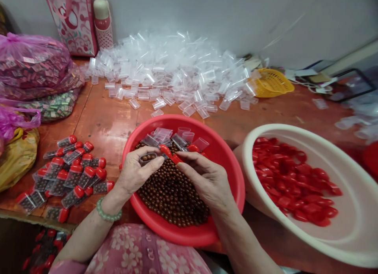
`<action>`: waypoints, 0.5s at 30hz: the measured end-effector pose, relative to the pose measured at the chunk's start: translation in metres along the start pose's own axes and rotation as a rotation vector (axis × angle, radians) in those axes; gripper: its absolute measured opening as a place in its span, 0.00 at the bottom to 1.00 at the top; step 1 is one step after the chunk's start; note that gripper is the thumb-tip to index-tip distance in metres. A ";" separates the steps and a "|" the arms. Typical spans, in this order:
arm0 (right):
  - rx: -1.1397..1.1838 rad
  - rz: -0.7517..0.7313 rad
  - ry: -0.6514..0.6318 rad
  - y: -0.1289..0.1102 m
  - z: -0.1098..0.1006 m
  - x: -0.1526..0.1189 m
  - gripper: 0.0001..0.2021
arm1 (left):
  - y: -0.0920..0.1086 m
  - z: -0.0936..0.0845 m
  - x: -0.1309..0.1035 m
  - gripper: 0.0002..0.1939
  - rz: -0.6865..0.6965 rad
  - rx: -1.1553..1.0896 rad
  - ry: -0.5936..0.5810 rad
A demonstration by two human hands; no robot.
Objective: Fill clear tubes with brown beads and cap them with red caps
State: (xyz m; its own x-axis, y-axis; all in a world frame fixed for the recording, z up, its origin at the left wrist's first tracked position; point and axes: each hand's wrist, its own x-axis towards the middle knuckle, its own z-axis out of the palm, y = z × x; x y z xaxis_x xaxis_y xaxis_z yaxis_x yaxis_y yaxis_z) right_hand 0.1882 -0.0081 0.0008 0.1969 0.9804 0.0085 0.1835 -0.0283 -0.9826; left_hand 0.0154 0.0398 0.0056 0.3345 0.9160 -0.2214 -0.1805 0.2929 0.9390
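A red basin (233, 175) holds many brown beads (174, 191), with several clear tubes (162, 135) lying at its back. Over the beads, my left hand (137, 169) is closed on a clear container (148, 157) with brown beads inside. A green bead bracelet circles my left wrist. My right hand (205, 175) pinches a red cap (176, 159) close to my left fingertips. Another red piece (165, 150) shows between the two hands, near the container. Whether it touches the container is hard to tell.
Filled, red-capped containers (75, 175) are piled at the left beside plastic bags (32, 69). A heap of clear tubes (177, 73) lies at the back, near a yellow basket (273, 82). At the right, a white basin (348, 195) holds red caps (292, 179).
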 end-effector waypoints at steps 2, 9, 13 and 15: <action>-0.031 -0.008 -0.020 0.001 -0.001 0.000 0.10 | 0.000 0.000 -0.001 0.12 0.018 0.011 0.023; -0.334 -0.160 -0.223 -0.004 -0.026 0.007 0.09 | -0.002 0.000 0.003 0.06 0.174 0.146 0.120; -0.351 -0.190 -0.222 -0.011 -0.032 0.012 0.09 | -0.001 0.003 0.004 0.03 0.131 0.269 0.017; -0.293 -0.171 -0.144 -0.013 -0.027 0.013 0.09 | -0.001 0.004 0.004 0.03 0.067 0.266 -0.001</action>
State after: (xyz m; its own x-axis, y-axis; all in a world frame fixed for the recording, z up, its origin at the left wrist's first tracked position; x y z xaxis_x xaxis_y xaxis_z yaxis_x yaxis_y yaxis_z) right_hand 0.2147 -0.0008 0.0189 0.0054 0.9926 0.1211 0.4741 0.1041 -0.8743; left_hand 0.0210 0.0425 0.0049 0.3310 0.9306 -0.1562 0.0472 0.1490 0.9877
